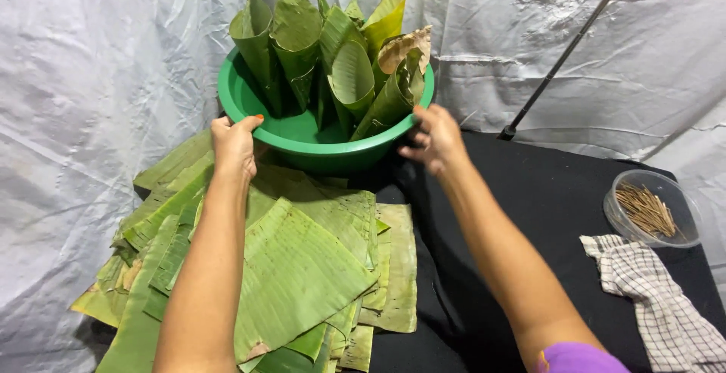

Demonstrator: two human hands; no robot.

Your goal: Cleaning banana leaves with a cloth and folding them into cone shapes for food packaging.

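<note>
A round green plastic basin (pixel 249 97) stands at the back of the table, partly resting on the leaf pile. Several banana-leaf cones (pixel 352 71) stand upright inside it. My left hand (pixel 233 145) grips the basin's left rim, thumb over the edge. My right hand (pixel 435 137) holds the rim on the right side, fingers curled under it. Both arms reach forward over the table.
A pile of flat cut banana leaves (pixel 295 267) covers the left of the black cloth (pixel 529 191). A clear bowl of thin wooden sticks (pixel 650 208) and a checked cloth (pixel 658 305) lie at right. A tripod leg (pixel 563 55) leans behind. White sheeting hangs around.
</note>
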